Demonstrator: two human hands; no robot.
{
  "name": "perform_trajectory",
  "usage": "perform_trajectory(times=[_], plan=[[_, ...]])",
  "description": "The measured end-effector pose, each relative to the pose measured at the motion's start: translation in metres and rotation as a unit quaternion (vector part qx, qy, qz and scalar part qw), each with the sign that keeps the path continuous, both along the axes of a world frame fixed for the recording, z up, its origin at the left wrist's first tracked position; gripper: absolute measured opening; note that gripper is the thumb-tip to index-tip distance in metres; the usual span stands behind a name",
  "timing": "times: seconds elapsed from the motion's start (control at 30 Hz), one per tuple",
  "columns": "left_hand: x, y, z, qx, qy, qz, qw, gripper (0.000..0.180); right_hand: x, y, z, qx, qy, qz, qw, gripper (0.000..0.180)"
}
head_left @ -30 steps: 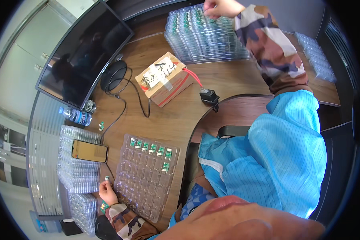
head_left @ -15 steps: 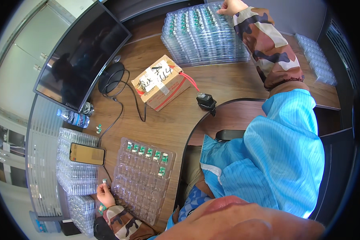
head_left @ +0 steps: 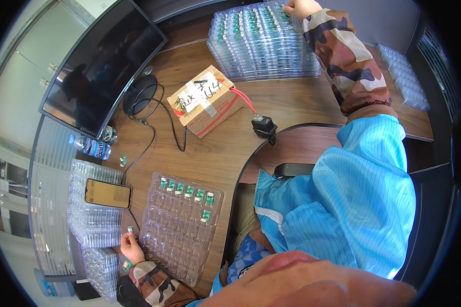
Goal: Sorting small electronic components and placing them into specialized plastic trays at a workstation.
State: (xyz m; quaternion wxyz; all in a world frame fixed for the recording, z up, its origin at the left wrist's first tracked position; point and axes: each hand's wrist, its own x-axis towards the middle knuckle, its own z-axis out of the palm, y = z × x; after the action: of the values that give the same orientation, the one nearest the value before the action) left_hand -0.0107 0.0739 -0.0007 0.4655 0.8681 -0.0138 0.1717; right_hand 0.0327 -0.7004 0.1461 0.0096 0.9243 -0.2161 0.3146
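Observation:
My right hand (head_left: 303, 7) reaches to the far right corner of a tall stack of clear plastic trays (head_left: 264, 56). Its fingers are pinched at a small green circuit board in the top tray, which holds rows of such boards. At the lower left, my left hand (head_left: 132, 249) pinches another small green-and-white circuit board (head_left: 130, 229) upright between thumb and fingertips. Something green (head_left: 127, 264) shows at that hand's wrist side; I cannot tell what it is. Beside it lies a clear tray (head_left: 176, 230) with several boards along its far row and one below them at the right.
More clear trays (head_left: 87, 220) are stacked at the left, with a phone (head_left: 108, 193) on top. Two loose boards (head_left: 123, 161) lie near a water bottle (head_left: 90, 147). A taped carton (head_left: 205, 102), a black plug-like connector (head_left: 264, 127), a cable and a monitor (head_left: 102, 66) stand beyond.
The view has shifted slightly. My right hand stays at the far stack's corner, its fingers a little further right. My left hand keeps its board in nearly the same place.

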Motion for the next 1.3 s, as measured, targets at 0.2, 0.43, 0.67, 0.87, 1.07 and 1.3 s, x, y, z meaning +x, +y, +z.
perform_trajectory(times=[0.2, 0.43, 0.67, 0.87, 1.07, 1.3], plan=[[-0.005, 0.001, 0.002, 0.016, 0.008, 0.016, 1.0, 0.014, -0.002, -0.002, 0.003, 0.057, 0.032, 0.106, 0.992, 0.019], [-0.002, 0.002, -0.001, -0.001, 0.005, 0.001, 1.0, 0.013, -0.013, 0.016, 0.017, 0.078, 0.075, 0.028, 0.994, 0.021], [0.003, -0.003, 0.0, -0.019, 0.018, 0.0, 1.0, 0.014, -0.001, 0.004, 0.013, 0.094, 0.092, 0.035, 0.991, 0.02], [0.001, 0.002, -0.001, -0.01, 0.006, -0.006, 1.0, 0.015, -0.015, 0.024, 0.019, 0.075, 0.071, -0.013, 0.995, 0.019], [-0.015, 0.008, 0.0, -0.01, 0.013, 0.007, 1.0, 0.014, -0.001, 0.021, 0.006, 0.08, 0.059, -0.003, 0.995, 0.019], [0.005, 0.0, -0.001, 0.082, -0.038, -0.009, 0.996, 0.016, -0.037, 0.064, 0.043, -0.043, -0.124, 0.092, 0.987, 0.021]])
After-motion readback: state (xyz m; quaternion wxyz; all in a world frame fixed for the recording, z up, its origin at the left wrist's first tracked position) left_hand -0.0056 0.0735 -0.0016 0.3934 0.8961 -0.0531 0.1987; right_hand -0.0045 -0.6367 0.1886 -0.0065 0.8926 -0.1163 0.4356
